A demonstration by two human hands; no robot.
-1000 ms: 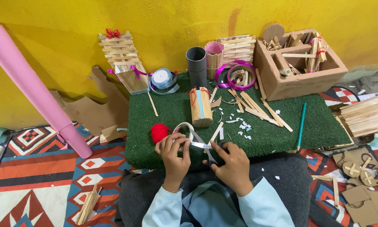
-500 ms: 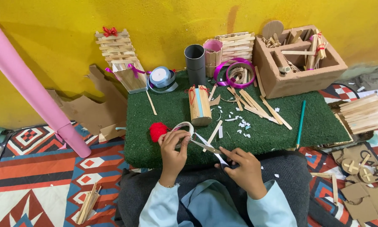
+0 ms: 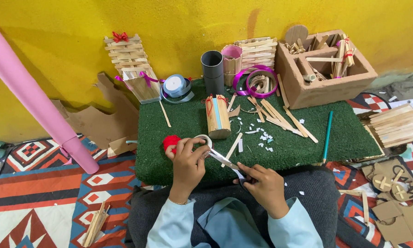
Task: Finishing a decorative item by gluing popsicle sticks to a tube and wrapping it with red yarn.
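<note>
Scene: A person seated on a patterned rug works at a green turf-covered tabletop (image 3: 303, 147) set against a yellow wall, seen from above.
Left hand: The left hand (image 3: 188, 160), centre of the frame, has its fingers clenched on a small white roll of tape (image 3: 202, 139) at the near edge of the turf, touching a red woolly pom-pom (image 3: 170, 141).
Right hand: The right hand (image 3: 264, 186), lower centre, has its fingers closed through the handles of silver scissors (image 3: 222, 160), blades pointing up-left at the tape.
Step in hand: By the look of it, a strip of tape is being cut; the blades appear to meet the strip just off the roll.
Next move: A clean snip would call for the strip held taut and the blades square across it.
Brown box: The brown cardboard box (image 3: 328, 89), upper right, holds flat wooden sticks and stick bundles tied with red ribbon in its compartments.
Tubes: A dark grey tube (image 3: 212, 71) and a pink-lined cup (image 3: 231, 57) stand at upper centre; their contents cannot be made out.
Centrepiece: A small wooden-stick barrel with red bows (image 3: 218, 117) stands upright on the turf, white paper scraps (image 3: 261, 135) scattered to its right.
</note>
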